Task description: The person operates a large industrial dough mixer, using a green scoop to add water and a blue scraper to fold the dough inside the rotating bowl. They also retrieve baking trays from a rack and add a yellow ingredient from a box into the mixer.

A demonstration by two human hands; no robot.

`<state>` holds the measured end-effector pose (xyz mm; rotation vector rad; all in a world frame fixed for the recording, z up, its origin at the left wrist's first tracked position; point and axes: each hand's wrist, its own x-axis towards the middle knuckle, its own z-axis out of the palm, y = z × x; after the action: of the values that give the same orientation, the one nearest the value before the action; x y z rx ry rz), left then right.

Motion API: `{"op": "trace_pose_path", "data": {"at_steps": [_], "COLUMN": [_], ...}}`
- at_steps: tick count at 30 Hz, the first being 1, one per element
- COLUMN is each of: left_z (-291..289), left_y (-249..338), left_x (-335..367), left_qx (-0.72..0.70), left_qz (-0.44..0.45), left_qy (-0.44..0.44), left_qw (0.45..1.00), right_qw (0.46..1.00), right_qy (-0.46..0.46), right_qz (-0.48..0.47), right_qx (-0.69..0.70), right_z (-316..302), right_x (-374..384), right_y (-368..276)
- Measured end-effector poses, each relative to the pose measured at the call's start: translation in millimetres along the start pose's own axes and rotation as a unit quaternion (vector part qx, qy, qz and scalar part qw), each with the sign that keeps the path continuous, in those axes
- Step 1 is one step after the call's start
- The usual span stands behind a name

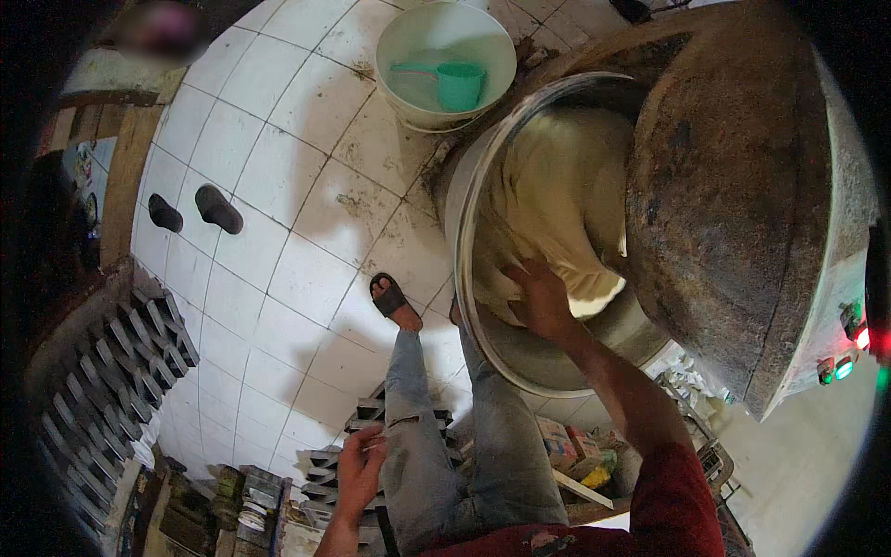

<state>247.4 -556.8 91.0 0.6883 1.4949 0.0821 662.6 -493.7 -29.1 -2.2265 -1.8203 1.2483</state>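
Observation:
A large metal mixing bowl [483, 348] stands before me on the right, with a mass of pale dough [566, 186] inside. My right hand [543, 299] reaches over the near rim, fingers spread, at the dough's near left side. Whether the fingertips touch the dough is hard to tell. Low in the view, beside my knee, my left hand [360, 469] has its fingers curled in. A small pale spot shows at those fingers, too small to name. Over the bowl's right side hangs the worn, brown-stained mixer head [733, 204], which hides part of the dough.
A white tub [399, 102] holding a green dipper [459, 86] stands beyond the bowl. Stacked metal moulds [111, 399] fill the left side. Slippers [219, 209] lie on the tiled floor [278, 241]. Lit buttons [843, 369] show on the machine; boxes [557, 444] sit below the bowl.

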Motion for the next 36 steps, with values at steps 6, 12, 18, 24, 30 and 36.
{"op": "trace_pose_path", "data": {"at_steps": [6, 12, 18, 24, 30, 36], "left_z": [-19.4, 3.7, 14.0, 2.8, 15.7, 10.2], "left_y": [-15.2, -19.7, -4.9, -7.9, -8.1, -11.1], "left_x": [-5.1, 16.5, 1.6, -2.5, 19.1, 5.7], "left_qx": [0.02, 0.012, -0.022, 0.001, -0.033, -0.028], "left_qz": [-0.054, -0.024, -0.018, -0.063, -0.048, -0.042], "left_qy": [0.008, 0.003, -0.028, 0.014, 0.004, -0.006], "left_qw": [0.998, 1.0, 0.999, 0.998, 0.998, 0.999], "right_qw": [0.986, 0.963, 0.998, 0.973, 0.98, 0.994], "right_qy": [0.06, 0.027, 0.058, 0.033, -0.002, 0.086], "right_qz": [-0.132, -0.056, 0.019, -0.175, 0.006, 0.047], "right_qx": [-0.084, -0.26, 0.006, -0.145, -0.197, 0.053], "right_z": [4.2, 39.1, 1.6, 0.2, 39.4, -4.5], "right_x": [-61.9, 64.3, 16.8, -61.2, 94.6, 58.8], "right_y": [7.0, 33.8, 10.1, 11.5, 12.5, -0.8]}}
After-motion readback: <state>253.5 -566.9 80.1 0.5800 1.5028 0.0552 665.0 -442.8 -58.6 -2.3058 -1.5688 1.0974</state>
